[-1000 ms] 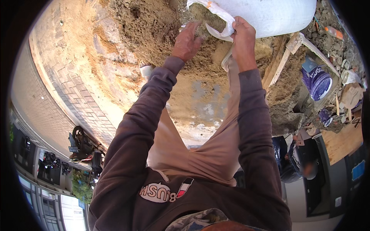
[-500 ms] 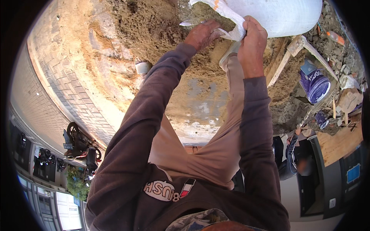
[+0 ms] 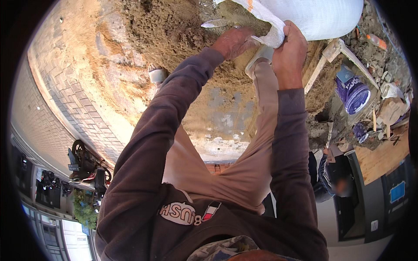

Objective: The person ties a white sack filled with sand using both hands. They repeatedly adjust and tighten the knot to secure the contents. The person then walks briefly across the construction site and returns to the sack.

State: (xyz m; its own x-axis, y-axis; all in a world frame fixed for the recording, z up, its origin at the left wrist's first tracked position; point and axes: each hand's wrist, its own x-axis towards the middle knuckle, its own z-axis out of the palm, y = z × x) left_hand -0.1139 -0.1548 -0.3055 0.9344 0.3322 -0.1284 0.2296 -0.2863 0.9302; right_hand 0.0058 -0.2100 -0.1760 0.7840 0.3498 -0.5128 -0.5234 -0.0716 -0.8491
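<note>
A bulging white sack (image 3: 331,17) lies at the top of the view, its mouth turned toward me over damp sand (image 3: 152,26). My right hand (image 3: 289,56) is closed on the folded rim at the mouth's right side. My left hand (image 3: 233,43) has curled fingers at the lower edge of the mouth, pinched on the sack's material, with sand just beneath. A loose white strip (image 3: 211,24) shows above my left hand. My two sandalled feet (image 3: 154,76) rest on the sandy ground either side of my forearms, the right one partly behind my right hand.
Right of me are an angled timber piece (image 3: 331,52), a purple bucket (image 3: 352,93), an orange bottle (image 3: 376,41), rubble and a plywood board (image 3: 379,161). A co-worker (image 3: 326,174) bends at lower right. Pavers (image 3: 74,104) and a parked motorbike (image 3: 82,165) are at left.
My left hand has moved right from the sand to the sack's mouth and closed on its edge. My right hand has shifted slightly right, still holding the rim. The co-worker has shifted.
</note>
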